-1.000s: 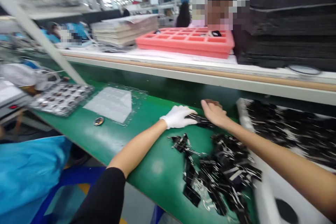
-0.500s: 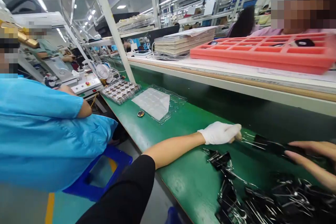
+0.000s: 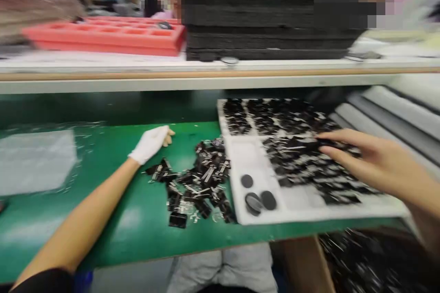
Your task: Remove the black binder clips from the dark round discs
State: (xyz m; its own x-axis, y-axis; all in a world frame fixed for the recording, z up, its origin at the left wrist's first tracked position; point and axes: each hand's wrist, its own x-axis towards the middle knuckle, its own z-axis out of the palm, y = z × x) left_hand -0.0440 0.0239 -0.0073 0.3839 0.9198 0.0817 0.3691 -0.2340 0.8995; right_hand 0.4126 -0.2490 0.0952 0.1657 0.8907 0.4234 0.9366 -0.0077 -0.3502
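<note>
My left hand point(image 3: 153, 144), in a white glove with bare fingertips, rests low over the green bench. Its fingers are curled together, and nothing shows in them. Right of it lies a loose pile of black binder clips point(image 3: 202, 174) with silver wire handles. My right hand point(image 3: 371, 160), bare, is over a white foam tray point(image 3: 245, 151), its thumb and forefinger pinched on a black binder clip point(image 3: 325, 142), blurred by motion. Rows of black binder clips fill much of the tray. Several dark round discs point(image 3: 268, 200) sit at its near left.
A clear plastic sheet point(image 3: 37, 160) lies at the left. On the shelf point(image 3: 154, 83) above stand a pink foam tray point(image 3: 113, 41) and a black stack point(image 3: 268, 23). Grey padded sheets point(image 3: 402, 123) lean at the right. A cardboard box point(image 3: 302, 265) of dark parts stands below.
The view has swung right, bringing the white tray into sight. My hands, close together around a binder clip before, are now far apart; the right one is over the tray.
</note>
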